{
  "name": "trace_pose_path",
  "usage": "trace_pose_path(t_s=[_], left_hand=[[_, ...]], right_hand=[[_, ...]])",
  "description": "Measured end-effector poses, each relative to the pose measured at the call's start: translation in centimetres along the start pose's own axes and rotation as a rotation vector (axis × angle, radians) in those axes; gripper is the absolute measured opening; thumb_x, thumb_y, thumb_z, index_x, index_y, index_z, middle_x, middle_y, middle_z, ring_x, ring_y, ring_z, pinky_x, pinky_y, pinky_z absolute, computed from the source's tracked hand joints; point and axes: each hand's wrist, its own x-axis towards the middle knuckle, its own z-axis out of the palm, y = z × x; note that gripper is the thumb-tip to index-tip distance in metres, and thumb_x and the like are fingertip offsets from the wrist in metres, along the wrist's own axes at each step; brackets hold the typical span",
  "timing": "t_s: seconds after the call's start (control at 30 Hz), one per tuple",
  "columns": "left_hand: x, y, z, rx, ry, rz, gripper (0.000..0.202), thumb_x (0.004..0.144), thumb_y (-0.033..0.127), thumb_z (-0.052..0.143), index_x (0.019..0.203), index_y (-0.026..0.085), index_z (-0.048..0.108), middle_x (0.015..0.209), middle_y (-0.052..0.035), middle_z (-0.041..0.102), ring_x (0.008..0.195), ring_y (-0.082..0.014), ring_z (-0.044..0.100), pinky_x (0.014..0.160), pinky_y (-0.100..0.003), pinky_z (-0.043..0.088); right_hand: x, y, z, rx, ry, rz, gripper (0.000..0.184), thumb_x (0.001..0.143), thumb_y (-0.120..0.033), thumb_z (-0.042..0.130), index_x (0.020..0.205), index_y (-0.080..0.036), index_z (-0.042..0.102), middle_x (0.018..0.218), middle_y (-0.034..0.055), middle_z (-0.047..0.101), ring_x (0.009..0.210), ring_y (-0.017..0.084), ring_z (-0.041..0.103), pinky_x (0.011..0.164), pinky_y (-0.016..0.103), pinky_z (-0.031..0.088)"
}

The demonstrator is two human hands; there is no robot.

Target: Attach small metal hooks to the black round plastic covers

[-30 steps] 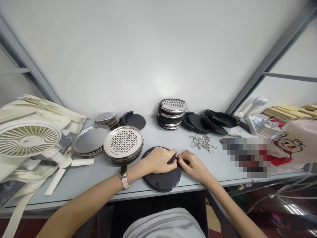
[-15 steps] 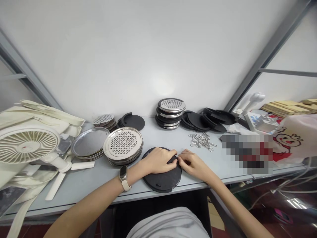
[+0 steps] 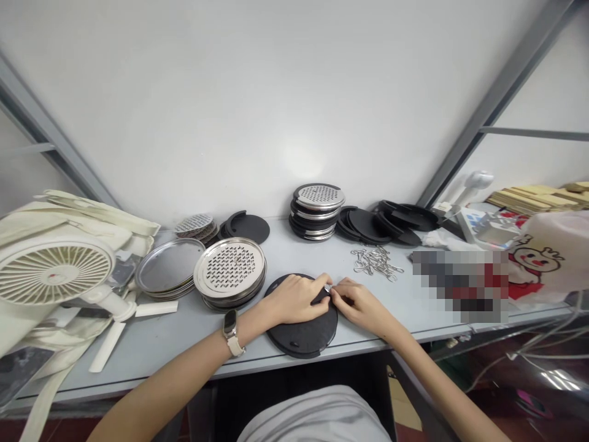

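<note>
A black round plastic base (image 3: 301, 337) lies flat near the table's front edge. My left hand (image 3: 297, 298) is on top of it, thumb and index finger curled at its right side. Between the fingertips of both hands shows a small shiny metal piece (image 3: 327, 288); its full shape is hidden. My right hand (image 3: 356, 302) pinches at that piece by the base's right rim. Beyond my right hand lies a loose pile of bent wire clips (image 3: 377, 263). Left of the base stands a stack of grater discs (image 3: 232, 267) with a perforated one on top.
At the back stands a stack of black bases with metal discs (image 3: 317, 212), with more black bases (image 3: 370, 224) to its right. Plain metal discs (image 3: 169, 265) and a white fan (image 3: 55, 273) are at left. A printed bag (image 3: 547, 258) sits at right.
Both hands stay almost where they were. The small metal piece between the fingertips shows a little more brightly. The view has shifted slightly.
</note>
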Motion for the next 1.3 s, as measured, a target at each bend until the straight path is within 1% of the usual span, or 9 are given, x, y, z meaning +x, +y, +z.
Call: trace_pose_path(t_s=[0.17,0.33,0.63,0.93,1.07,1.3], left_hand=[[-0.01,0.11,-0.07,0.010,0.006,-0.044,0.030,0.090,0.035,0.050,0.116,0.021,0.046,0.077,-0.0024,0.068,0.073,-0.0256,0.068,0.062,-0.029,0.046],[-0.05,0.05,-0.12,0.015,0.004,-0.028,0.023,0.091,0.036,0.049,0.106,0.020,0.048,0.077,-0.0027,0.068,0.072,-0.0249,0.068,0.060,-0.029,0.044],[-0.02,-0.10,-0.03,0.043,-0.003,-0.006,0.019,0.091,0.036,0.048,0.101,0.019,0.049,0.074,-0.0029,0.066,0.069,-0.0233,0.067,0.057,-0.028,0.042],[-0.02,-0.16,-0.09,0.054,-0.003,0.001,0.018,0.091,0.036,0.048,0.098,0.019,0.048,0.073,-0.0025,0.066,0.067,-0.0229,0.066,0.055,-0.027,0.040],[0.00,-0.18,-0.05,0.058,0.007,0.020,0.017,0.091,0.035,0.048,0.096,0.019,0.048,0.073,-0.0027,0.066,0.067,-0.0227,0.066,0.055,-0.028,0.040],[-0.02,0.09,-0.13,0.052,-0.017,-0.012,0.017,0.090,0.035,0.047,0.097,0.019,0.049,0.073,-0.0035,0.066,0.067,-0.0226,0.066,0.057,-0.027,0.042]], right_hand=[[-0.09,0.04,-0.11,0.000,-0.004,-0.012,0.035,0.096,-0.023,0.040,0.062,-0.020,0.046,0.058,0.0001,0.052,0.065,0.017,0.052,0.065,0.029,0.040],[-0.21,0.08,-0.11,0.004,-0.011,-0.024,0.032,0.095,-0.023,0.042,0.064,-0.020,0.048,0.060,0.0006,0.053,0.066,0.018,0.052,0.063,0.028,0.039],[-0.19,-0.02,-0.16,-0.020,-0.006,-0.037,0.032,0.092,-0.019,0.042,0.060,-0.021,0.041,0.057,-0.0011,0.048,0.064,0.017,0.050,0.062,0.028,0.038],[-0.16,-0.09,-0.10,0.011,0.018,-0.020,0.031,0.092,-0.019,0.043,0.061,-0.020,0.047,0.058,0.0000,0.052,0.064,0.017,0.051,0.062,0.029,0.039],[-0.12,-0.16,-0.18,0.016,0.012,-0.020,0.032,0.092,-0.018,0.042,0.061,-0.021,0.046,0.057,-0.0008,0.050,0.063,0.017,0.051,0.063,0.029,0.039],[-0.12,-0.06,-0.19,0.001,0.002,-0.017,0.033,0.094,-0.021,0.041,0.061,-0.020,0.046,0.058,-0.0006,0.051,0.064,0.017,0.052,0.065,0.029,0.040]])
